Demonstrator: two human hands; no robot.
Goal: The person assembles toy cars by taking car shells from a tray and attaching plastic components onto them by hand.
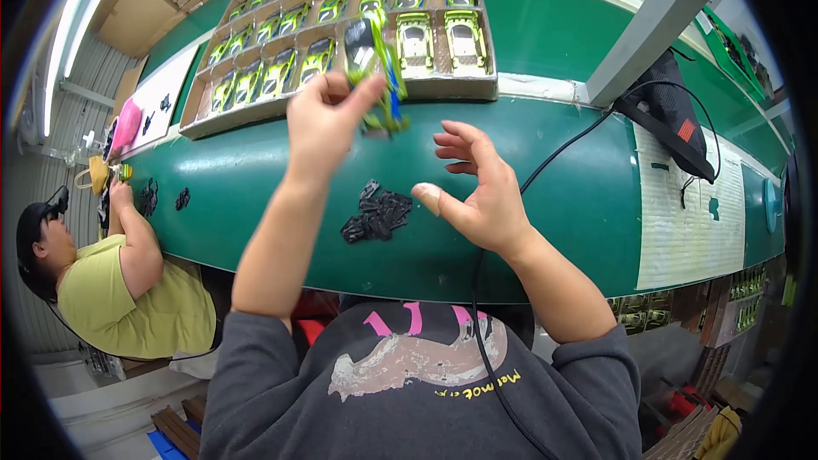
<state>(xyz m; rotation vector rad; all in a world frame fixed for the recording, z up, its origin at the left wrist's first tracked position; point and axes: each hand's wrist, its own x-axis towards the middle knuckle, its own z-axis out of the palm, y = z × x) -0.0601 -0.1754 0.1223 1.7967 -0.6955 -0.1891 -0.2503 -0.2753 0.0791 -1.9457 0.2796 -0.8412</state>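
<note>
My left hand (328, 119) is raised at the near edge of a divided cardboard box, its thumb and fingers pinching a green toy car body (390, 106) with blue and dark patches. The car body is tilted and smeared by motion. To its right, my right hand (481, 192) hovers over the green table with fingers apart and nothing in them; a whitish wrap covers its thumb tip. Between my forearms lies a small heap of black plastic parts (377, 213). In the cardboard box (341, 106), several green car bodies (317, 60) sit one to a compartment.
A black cable (554, 153) crosses the table from the right, near a grey metal post (652, 21) and a dark bag (673, 119). Ribbed pale sheeting (686, 213) covers the table's right part. At the left, a co-worker (128, 281) handles something small beside more black parts (148, 196).
</note>
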